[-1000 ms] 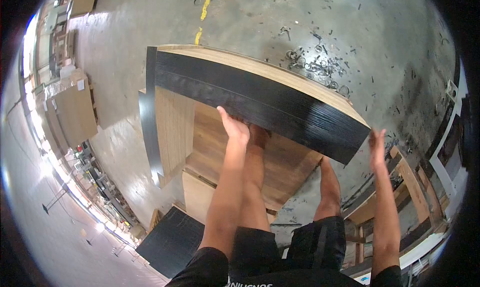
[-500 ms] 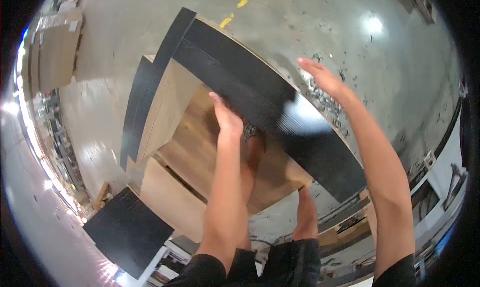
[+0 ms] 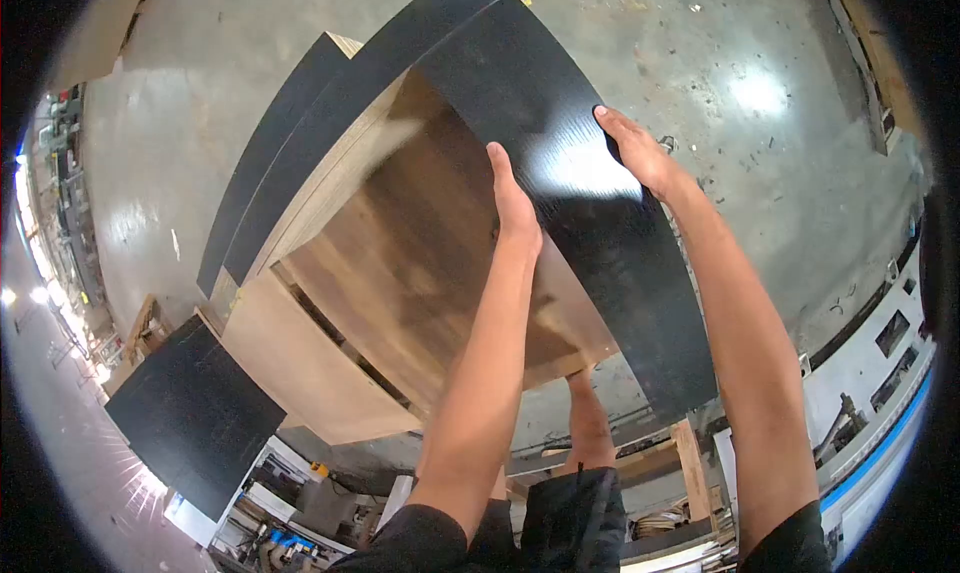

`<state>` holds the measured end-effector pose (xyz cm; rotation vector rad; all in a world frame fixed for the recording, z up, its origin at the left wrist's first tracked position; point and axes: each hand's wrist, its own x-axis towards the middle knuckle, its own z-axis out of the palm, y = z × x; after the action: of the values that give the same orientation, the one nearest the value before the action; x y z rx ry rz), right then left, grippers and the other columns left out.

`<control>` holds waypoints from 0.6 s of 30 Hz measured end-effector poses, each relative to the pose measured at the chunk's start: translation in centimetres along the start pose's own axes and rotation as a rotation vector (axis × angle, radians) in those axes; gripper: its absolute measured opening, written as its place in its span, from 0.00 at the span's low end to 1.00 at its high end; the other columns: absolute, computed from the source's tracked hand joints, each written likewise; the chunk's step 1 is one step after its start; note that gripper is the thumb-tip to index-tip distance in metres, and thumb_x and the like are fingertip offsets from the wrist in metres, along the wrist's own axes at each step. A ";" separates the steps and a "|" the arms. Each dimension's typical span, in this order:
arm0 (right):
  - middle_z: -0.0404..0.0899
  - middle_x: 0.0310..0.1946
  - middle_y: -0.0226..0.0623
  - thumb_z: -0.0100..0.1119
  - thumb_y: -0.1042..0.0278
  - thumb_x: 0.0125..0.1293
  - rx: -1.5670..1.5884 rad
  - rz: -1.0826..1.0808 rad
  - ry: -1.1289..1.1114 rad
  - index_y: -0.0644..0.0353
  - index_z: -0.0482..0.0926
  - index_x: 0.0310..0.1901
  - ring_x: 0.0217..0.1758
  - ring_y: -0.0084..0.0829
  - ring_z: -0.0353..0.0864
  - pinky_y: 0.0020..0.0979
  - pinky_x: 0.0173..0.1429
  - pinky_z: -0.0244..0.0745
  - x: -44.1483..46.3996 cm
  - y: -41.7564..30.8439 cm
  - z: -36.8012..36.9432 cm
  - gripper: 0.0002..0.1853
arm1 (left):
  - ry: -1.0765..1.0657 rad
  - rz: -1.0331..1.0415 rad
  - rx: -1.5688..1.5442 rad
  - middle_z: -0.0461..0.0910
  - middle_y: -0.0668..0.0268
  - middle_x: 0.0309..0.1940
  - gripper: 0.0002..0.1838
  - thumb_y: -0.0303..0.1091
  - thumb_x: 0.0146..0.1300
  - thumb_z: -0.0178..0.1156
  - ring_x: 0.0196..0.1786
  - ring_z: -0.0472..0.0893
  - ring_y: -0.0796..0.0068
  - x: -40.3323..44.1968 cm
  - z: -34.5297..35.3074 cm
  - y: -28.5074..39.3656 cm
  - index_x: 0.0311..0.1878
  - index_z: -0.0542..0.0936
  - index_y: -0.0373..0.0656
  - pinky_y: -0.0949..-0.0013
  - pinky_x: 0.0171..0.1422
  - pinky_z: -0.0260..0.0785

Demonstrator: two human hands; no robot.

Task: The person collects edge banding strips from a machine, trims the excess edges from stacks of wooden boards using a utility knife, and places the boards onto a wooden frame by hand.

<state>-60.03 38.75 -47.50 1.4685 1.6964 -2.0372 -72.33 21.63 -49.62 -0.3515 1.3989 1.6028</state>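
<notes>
A large box-like wooden cabinet frame, with black grained edges and a brown wood inside, lies tilted in front of me. Its long black panel (image 3: 630, 263) runs along the right side, with light glaring off the surface. My left hand (image 3: 515, 208) is at the panel's inner edge, thumb up against it, the other fingers hidden beneath or behind. On the outer edge, my right hand (image 3: 640, 153) grips with fingertips on the black face. The brown inner board (image 3: 400, 233) shows below my left hand.
To the lower left lies a separate black board (image 3: 195, 408). A pale board (image 3: 310, 348) borders the cabinet's near side. One of my legs (image 3: 590, 423) stands below. Machinery with a white frame (image 3: 870, 373) is at the right, and debris lies on the grey floor (image 3: 800, 203).
My right hand has come down from the air onto the panel's outer edge. My left hand has shifted right and up along the inner edge. The view has turned and the cabinet appears nearer.
</notes>
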 end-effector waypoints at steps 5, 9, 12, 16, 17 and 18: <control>0.66 0.85 0.50 0.46 0.31 0.85 -0.077 0.007 0.024 0.67 0.64 0.84 0.89 0.44 0.61 0.41 0.90 0.52 0.1 0.0 -0.3 0.45 | -0.022 0.019 0.064 0.70 0.58 0.81 0.47 0.70 0.81 0.52 0.80 0.70 0.58 -0.5 0.9 0.7 0.83 0.67 0.36 0.56 0.86 0.58; 0.65 0.85 0.49 0.45 0.31 0.85 -0.040 0.005 -0.048 0.65 0.64 0.85 0.90 0.43 0.60 0.41 0.90 0.50 -0.1 -0.7 -0.5 0.45 | 0.009 0.096 0.097 0.73 0.57 0.79 0.44 0.65 0.83 0.54 0.78 0.72 0.59 1.7 -0.3 -1.2 0.82 0.68 0.33 0.58 0.85 0.59; 0.63 0.86 0.50 0.45 0.29 0.84 0.080 -0.106 -0.109 0.63 0.62 0.86 0.90 0.44 0.58 0.42 0.91 0.49 -0.2 1.0 -1.6 0.47 | 0.002 0.057 0.034 0.75 0.58 0.77 0.43 0.65 0.82 0.56 0.75 0.75 0.59 0.9 -0.5 -1.4 0.81 0.70 0.35 0.56 0.83 0.63; 0.61 0.87 0.50 0.44 0.23 0.81 0.056 -0.007 -0.113 0.63 0.61 0.86 0.90 0.44 0.57 0.44 0.92 0.48 -6.7 5.5 -5.5 0.51 | -0.019 -0.078 -0.007 0.70 0.59 0.81 0.47 0.72 0.78 0.56 0.80 0.70 0.54 -3.4 -0.3 -2.6 0.83 0.68 0.42 0.50 0.87 0.59; 0.60 0.87 0.50 0.44 0.22 0.80 0.028 0.061 -0.101 0.63 0.61 0.86 0.90 0.44 0.57 0.44 0.92 0.48 -9.5 6.8 -6.9 0.52 | -0.037 -0.087 -0.014 0.71 0.59 0.81 0.47 0.71 0.79 0.56 0.80 0.71 0.55 -4.4 -0.3 -3.9 0.83 0.69 0.40 0.52 0.86 0.60; 0.61 0.87 0.46 0.44 0.17 0.77 -0.081 0.015 -0.081 0.59 0.63 0.86 0.90 0.44 0.58 0.45 0.92 0.50 -10.9 11.3 -8.0 0.54 | -0.065 -0.094 0.042 0.67 0.61 0.83 0.48 0.72 0.79 0.54 0.82 0.68 0.57 -6.6 0.1 -5.0 0.84 0.66 0.41 0.52 0.88 0.57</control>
<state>-42.70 35.95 -46.86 1.3508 1.7100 -1.9674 -65.02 18.25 -47.81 -0.3325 1.3458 1.4936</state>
